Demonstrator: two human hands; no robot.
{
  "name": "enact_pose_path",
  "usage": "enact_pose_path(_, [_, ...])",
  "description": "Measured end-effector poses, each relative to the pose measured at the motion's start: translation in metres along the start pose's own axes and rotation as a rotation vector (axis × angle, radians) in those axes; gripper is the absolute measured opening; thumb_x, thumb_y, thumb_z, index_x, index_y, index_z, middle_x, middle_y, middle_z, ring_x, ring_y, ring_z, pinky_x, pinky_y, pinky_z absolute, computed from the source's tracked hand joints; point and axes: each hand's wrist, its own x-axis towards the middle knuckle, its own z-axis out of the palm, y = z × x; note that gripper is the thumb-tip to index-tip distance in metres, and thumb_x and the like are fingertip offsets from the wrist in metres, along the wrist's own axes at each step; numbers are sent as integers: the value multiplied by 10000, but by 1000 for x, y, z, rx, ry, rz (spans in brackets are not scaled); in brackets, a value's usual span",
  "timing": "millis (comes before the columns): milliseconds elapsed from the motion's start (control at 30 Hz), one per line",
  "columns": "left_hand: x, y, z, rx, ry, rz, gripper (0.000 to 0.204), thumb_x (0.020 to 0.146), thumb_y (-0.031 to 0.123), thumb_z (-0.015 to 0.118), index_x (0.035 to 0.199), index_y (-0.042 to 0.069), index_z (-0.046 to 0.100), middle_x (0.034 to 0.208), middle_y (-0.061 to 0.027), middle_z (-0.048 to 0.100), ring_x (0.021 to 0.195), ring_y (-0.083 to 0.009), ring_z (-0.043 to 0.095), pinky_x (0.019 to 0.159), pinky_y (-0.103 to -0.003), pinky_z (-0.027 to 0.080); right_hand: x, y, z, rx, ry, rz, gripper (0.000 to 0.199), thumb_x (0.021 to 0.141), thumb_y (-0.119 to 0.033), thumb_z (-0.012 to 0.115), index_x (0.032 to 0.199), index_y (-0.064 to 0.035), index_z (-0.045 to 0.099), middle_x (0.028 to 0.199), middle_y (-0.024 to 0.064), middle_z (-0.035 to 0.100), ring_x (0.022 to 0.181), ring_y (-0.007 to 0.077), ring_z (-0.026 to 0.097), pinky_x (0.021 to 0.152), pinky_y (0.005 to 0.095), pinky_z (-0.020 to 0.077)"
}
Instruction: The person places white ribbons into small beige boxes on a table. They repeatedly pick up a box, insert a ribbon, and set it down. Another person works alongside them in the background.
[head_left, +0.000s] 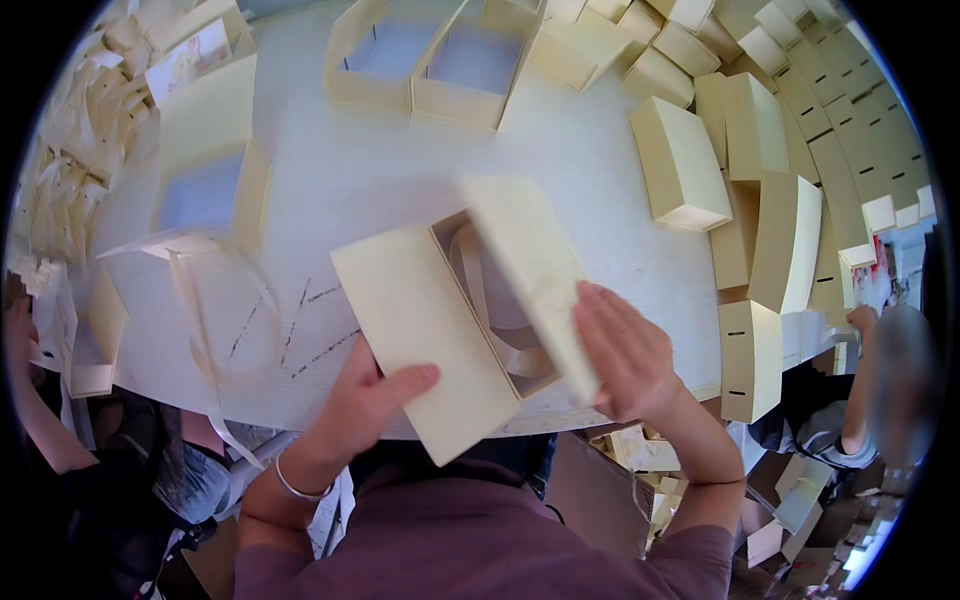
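Note:
A cream cardboard box (pixel 430 330) is held tilted over the near edge of the table, in front of my body. Its two wide panels stand apart, showing a dark-looking inside where a pale ribbon (pixel 475 275) lies in loops. My left hand (pixel 375 400) grips the left panel, thumb on its face and fingers underneath. Against the outer side of the raised right panel (pixel 525 260) rests my right hand (pixel 628 350), its fingers stretched out flat and its thumb mostly hidden. That panel is smeared by motion.
Open cream boxes stand on the table (pixel 330 190) at the far side (pixel 460 105) and left (pixel 205 190). Closed boxes (pixel 682 165) are stacked along the right. Pale ribbons (pixel 195 310) trail off the left edge. Other people's arms show at far left (pixel 45 400) and far right (pixel 855 390).

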Motion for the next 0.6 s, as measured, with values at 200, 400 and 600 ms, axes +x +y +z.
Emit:
enact_pose_path(200, [-6, -6, -22, -255, 22, -51, 400, 773, 17, 551, 1154, -27, 436, 1069, -102, 544, 969, -189, 546, 813, -301, 445, -19, 10, 18, 1361, 774, 1235, 318, 925, -227, 347, 1026, 52, 463, 851, 138, 612, 619, 182, 615, 490, 264, 519])
enact_pose_path(400, [6, 2, -40, -218, 42, -91, 378, 829, 75, 528, 1180, -19, 419, 1094, -99, 529, 986, -160, 532, 820, -280, 437, -42, 13, 23, 1307, 521, 1291, 404, 884, -181, 437, 1243, -15, 352, 968, 160, 569, 685, 208, 608, 505, 275, 509])
enact_pose_path(600, [13, 26, -26, -40, 147, -13, 350, 889, 147, 480, 1189, -20, 412, 1084, -77, 531, 961, -130, 530, 813, -257, 431, 26, 7, -46, -133, -35, 344, 412, 708, -10, 644, 1098, -21, 513, 971, 160, 543, 813, 275, 558, 668, 347, 472])
